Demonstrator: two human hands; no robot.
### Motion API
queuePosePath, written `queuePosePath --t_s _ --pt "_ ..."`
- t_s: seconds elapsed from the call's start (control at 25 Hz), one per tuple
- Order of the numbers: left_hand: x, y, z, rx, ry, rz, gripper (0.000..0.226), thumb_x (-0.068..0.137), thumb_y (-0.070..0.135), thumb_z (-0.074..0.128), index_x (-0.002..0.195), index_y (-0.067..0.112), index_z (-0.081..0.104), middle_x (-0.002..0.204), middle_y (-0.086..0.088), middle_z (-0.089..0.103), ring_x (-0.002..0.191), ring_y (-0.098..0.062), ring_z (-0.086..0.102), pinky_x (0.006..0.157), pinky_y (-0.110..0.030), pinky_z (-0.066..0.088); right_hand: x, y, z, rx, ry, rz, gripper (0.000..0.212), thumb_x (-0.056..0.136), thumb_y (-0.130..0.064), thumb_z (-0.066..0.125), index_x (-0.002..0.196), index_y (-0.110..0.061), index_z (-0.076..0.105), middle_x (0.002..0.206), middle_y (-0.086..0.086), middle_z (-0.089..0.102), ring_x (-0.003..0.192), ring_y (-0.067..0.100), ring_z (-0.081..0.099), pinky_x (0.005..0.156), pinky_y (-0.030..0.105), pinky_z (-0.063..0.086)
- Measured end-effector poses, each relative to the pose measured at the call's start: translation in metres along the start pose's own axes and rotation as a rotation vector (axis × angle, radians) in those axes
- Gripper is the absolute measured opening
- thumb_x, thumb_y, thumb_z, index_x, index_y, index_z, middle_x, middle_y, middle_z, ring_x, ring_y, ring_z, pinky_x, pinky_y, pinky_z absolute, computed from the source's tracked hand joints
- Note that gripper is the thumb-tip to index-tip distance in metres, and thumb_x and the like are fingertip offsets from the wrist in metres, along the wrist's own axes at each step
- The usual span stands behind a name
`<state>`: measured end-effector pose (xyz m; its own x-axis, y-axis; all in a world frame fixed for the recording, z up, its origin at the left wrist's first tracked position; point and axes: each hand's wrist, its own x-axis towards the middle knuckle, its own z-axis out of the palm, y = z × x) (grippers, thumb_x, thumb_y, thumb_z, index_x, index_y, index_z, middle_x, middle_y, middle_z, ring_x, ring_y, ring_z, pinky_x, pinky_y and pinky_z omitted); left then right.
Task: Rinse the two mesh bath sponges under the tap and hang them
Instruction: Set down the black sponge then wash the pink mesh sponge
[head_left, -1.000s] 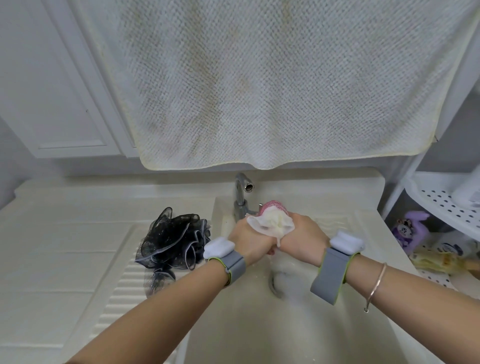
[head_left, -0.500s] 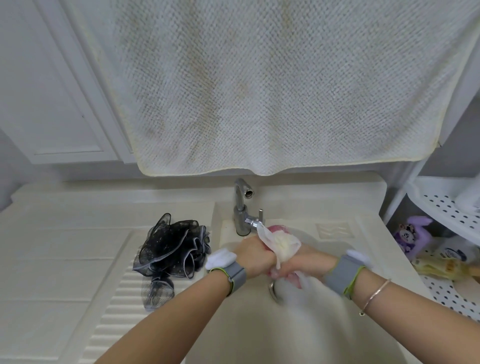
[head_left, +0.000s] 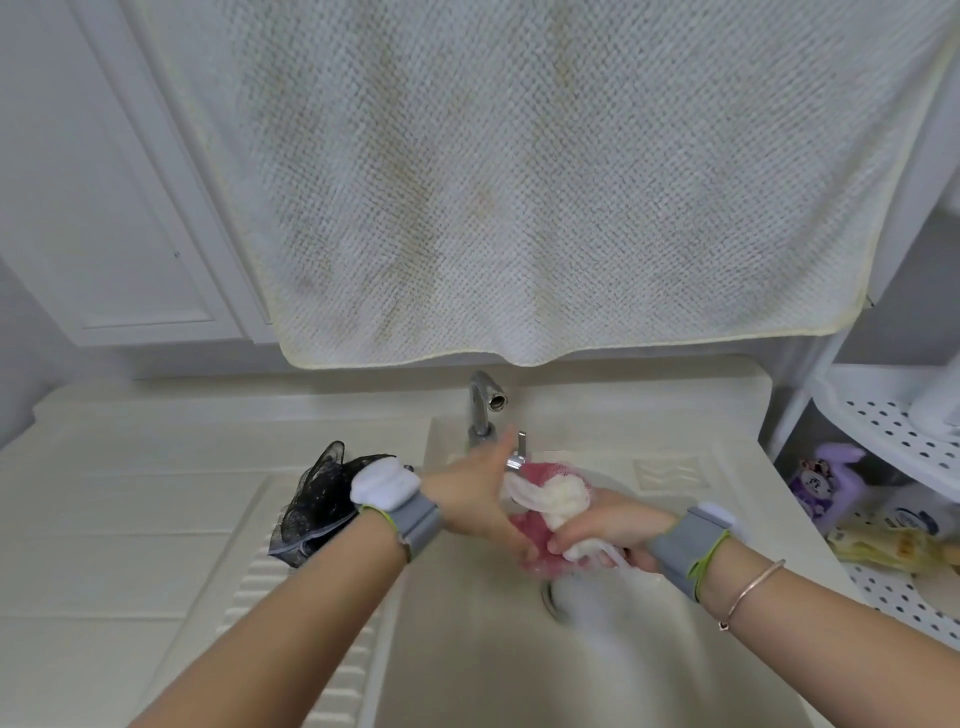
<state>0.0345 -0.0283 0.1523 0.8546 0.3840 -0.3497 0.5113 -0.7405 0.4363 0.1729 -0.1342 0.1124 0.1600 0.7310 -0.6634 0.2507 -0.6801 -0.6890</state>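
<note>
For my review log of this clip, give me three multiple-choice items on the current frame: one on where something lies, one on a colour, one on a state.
1. Where does the black mesh sponge lie?
A. In the sink basin
B. On the ribbed drainboard left of the basin
C. On the white shelf at right

2. What colours is the sponge held over the basin?
A. Pink and cream
B. Blue and green
C. All black

3. What is the right hand doing?
A. Hanging idle beside the basin
B. Turning the tap
C. Gripping the sponge

Answers:
1 B: the black sponge sits on the drainboard, partly hidden behind the left wrist.
2 A: pink mesh and cream mesh both show between the hands.
3 C: its fingers curl round the cream part, while the left hand reaches toward the tap handle.
</note>
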Motion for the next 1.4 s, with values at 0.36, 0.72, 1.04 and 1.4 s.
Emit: queuePosePath --t_s 0.36,0.72,1.04,1.4 --pt "0.01 0.005 0.052 0.361 0.212 0.335 0.109 0.076 0.042 0.075 0.14 0.045 -0.014 0.157 -0.012 0.014 0.132 -0.038 0.04 0.099 -0.041 0.04 -0.017 -0.008 0.008 -0.186 -0.141 -0.161 0.025 0.079 -0.011 0.069 0.059 -0.014 0.054 0.039 -0.004 0.051 0.029 0.007 0.04 0.034 0.014 0.022" --pt "0.019 0.036 0.033 0.574 0.379 0.065 0.045 0.086 0.015 0.058 0.125 0.004 0.039 0.118 -0.016 0.053 0.097 -0.038 0.064 0.062 -0.037 0.036 -0.016 -0.02 -0.002 -0.558 0.33 -0.233 0.033 0.072 -0.015 0.074 0.055 -0.022 0.047 0.057 -0.005 0.048 0.053 0.008 0.047 0.043 0.014 0.03" --pt "0.032 0.035 0.006 0.513 0.429 0.002 0.051 0.083 0.015 0.059 0.127 0.013 0.035 0.116 -0.01 0.048 0.089 -0.034 0.064 0.059 -0.033 0.035 -0.022 -0.044 -0.009 -0.742 0.591 -0.352 0.034 0.084 -0.029 0.056 0.118 -0.026 0.053 0.105 0.004 0.066 0.103 0.027 0.062 0.073 0.024 0.04" --pt "0.033 0.035 0.006 0.438 0.402 -0.019 0.047 0.08 0.014 0.06 0.121 0.013 0.037 0.11 -0.011 0.051 0.088 -0.035 0.062 0.061 -0.034 0.037 -0.015 -0.04 -0.003 -0.772 0.681 -0.309 0.036 0.087 -0.028 0.05 0.124 -0.025 0.052 0.112 0.004 0.066 0.107 0.027 0.062 0.081 0.029 0.046"
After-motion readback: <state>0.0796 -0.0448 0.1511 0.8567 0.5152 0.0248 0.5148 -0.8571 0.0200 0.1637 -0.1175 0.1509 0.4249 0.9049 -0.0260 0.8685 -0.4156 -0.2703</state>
